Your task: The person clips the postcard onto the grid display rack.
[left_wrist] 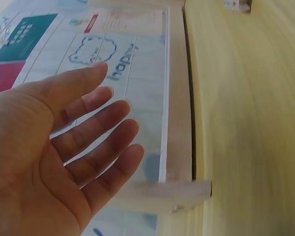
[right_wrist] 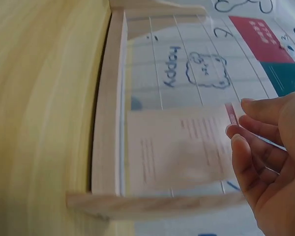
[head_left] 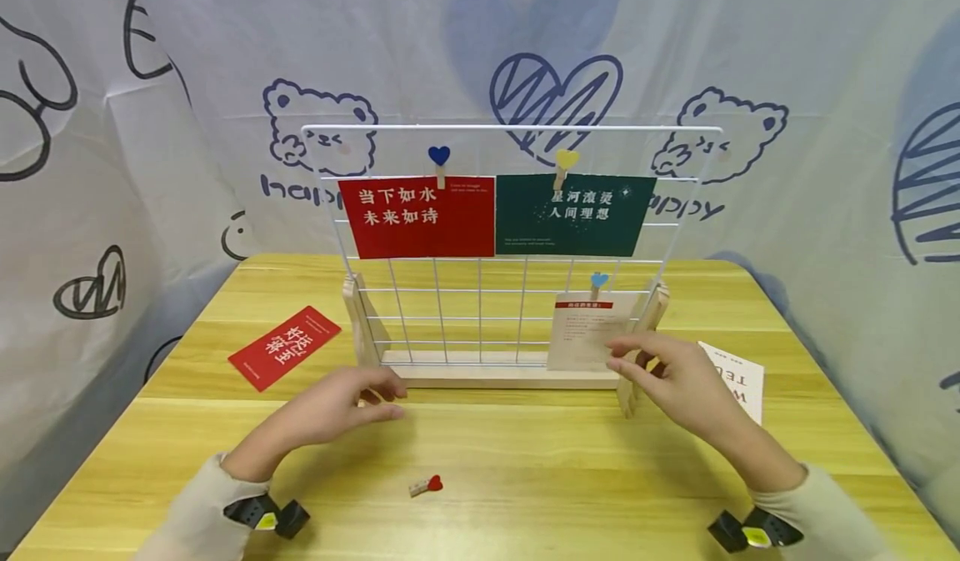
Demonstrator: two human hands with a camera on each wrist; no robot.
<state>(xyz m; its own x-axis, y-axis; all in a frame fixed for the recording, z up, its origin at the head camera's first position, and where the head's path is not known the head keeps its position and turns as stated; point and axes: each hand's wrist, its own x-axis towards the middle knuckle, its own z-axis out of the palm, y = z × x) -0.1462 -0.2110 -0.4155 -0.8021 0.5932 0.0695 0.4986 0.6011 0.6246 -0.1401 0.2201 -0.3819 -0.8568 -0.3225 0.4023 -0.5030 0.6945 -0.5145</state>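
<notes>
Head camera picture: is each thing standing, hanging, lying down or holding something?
Wire rack: standing upright
Upper red card: hung by dark-blue heart clip
Green card: hung by yellow heart clip
Cream card: hung by light-blue heart clip
Lower red card: lying flat
White card: lying flat, partly hidden
Red heart clip: lying loose
Left hand: relaxed, empty
Right hand: fingers loosely bent, touch on cream card unclear
Cloth: hanging
</notes>
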